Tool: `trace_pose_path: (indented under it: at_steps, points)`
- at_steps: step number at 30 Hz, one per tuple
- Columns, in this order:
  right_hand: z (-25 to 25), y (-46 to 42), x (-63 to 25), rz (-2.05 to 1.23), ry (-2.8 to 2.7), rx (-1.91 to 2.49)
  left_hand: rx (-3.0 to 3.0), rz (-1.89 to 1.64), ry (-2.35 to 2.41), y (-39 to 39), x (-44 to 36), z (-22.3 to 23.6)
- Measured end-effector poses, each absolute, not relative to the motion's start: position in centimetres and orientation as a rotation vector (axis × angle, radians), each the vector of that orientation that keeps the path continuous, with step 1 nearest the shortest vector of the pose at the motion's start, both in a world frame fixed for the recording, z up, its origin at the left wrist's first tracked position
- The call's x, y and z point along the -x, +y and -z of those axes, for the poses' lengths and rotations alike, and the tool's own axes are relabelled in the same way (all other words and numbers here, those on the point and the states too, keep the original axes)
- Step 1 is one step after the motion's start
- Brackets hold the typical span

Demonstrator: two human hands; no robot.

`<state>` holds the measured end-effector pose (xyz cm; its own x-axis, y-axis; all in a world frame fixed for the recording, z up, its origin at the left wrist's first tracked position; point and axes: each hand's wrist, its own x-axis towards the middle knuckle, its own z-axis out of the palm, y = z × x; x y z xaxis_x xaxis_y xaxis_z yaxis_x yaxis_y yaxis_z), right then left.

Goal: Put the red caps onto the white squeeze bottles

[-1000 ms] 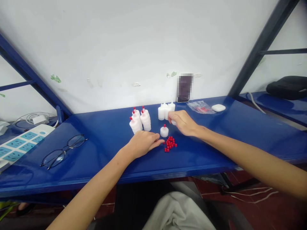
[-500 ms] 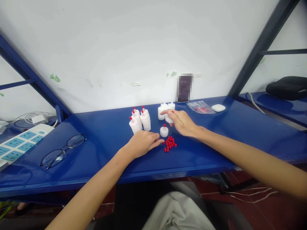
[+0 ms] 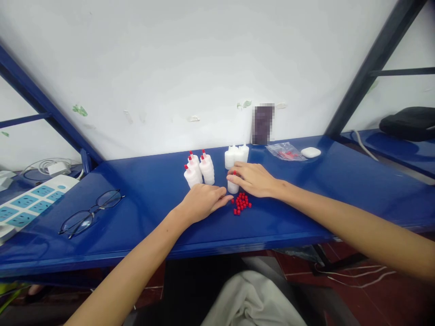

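A small white plastic bottle (image 3: pixel 233 186) with a red cap stands upright on the blue table. My right hand (image 3: pixel 249 179) has its fingers closed around this bottle, with the thumb in front. To the left, my left hand (image 3: pixel 206 200) rests on the table, fingers loosely bent and thumb held apart from them, with nothing visible in it. Its thumb tip is beside a pile of loose red caps (image 3: pixel 242 203). Behind the right hand stand several white bottles (image 3: pixel 229 159) without red caps. Beyond my left hand is a cluster of white bottles (image 3: pixel 206 170) with red caps on.
A phone (image 3: pixel 263 124) leans against the wall. Near it lie a clear bag (image 3: pixel 287 152) with red pieces and a white rounded case (image 3: pixel 310 153). Eyeglasses (image 3: pixel 91 213) and a power strip (image 3: pixel 34 203) are on the left. Blue metal posts frame the table (image 3: pixel 149 226).
My right hand has come from the white bottles at the back toward me and closed around the front red-capped bottle. My left hand has stayed by the loose caps.
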<state>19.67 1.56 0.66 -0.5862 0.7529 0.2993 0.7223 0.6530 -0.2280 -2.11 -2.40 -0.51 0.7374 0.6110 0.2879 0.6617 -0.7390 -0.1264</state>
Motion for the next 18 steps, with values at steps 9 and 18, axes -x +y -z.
trace_pose_path:
  at_steps: [9, 18]
  points:
    - [-0.1, 3.9, -21.5, -0.676, -2.079, 1.058, 2.729, 0.464, -0.936, -2.3, 2.3, 0.7]
    - [1.8, 4.7, -21.9, -0.497, -2.263, 1.039, 2.742, 0.451, -0.926, -2.3, 2.4, 0.8]
